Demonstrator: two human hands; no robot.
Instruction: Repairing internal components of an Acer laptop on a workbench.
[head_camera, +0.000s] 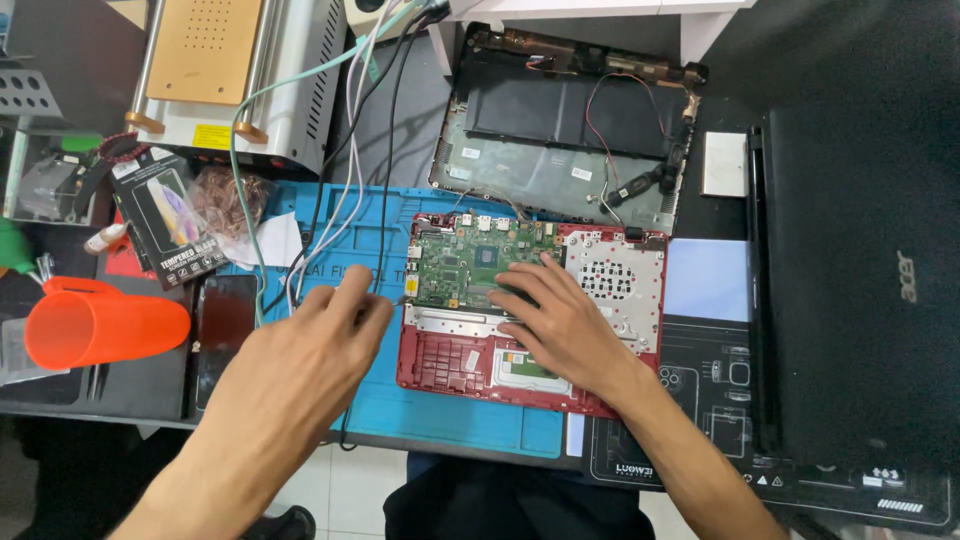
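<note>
1. Pinching a thin tool, the left hand is bringing its tip to the left edge of the green circuit board.
2. Lying flat with fingers spread, the right hand is pressing on the red laptop base, seemingly steadying it.
3. Base is sitting mid-mat on the blue work mat; bare mat is showing nearer; cables are crowding the far left.

Under our right hand we see a glossy red plastic shell; beneath our left hand, a matt blue rubbery mat.
</note>
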